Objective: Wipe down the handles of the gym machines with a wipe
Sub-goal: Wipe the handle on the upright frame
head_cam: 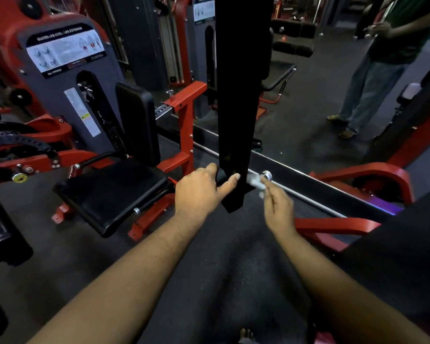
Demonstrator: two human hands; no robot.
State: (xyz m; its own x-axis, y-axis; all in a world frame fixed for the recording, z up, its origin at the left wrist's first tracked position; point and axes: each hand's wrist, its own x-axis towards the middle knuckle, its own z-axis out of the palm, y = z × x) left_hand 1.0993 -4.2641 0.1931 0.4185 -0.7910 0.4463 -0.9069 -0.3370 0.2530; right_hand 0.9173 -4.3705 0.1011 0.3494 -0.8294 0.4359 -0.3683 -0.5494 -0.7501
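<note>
Left hand gripping black strap, right hand (blurred) seemingly pinching wipe

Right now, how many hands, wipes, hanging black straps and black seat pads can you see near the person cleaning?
Hands: 2, left hand gripping the strap, right hand holding the wipe
Wipes: 1, wipe, blurred
Hanging black straps: 1, black strap
Black seat pads: 1, seat pad
Total: 5

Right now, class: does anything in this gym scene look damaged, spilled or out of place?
Nothing stands out. The left hand holds the hanging black strap, the right hand pinches a blurred wipe, and the machines stand upright.
</note>
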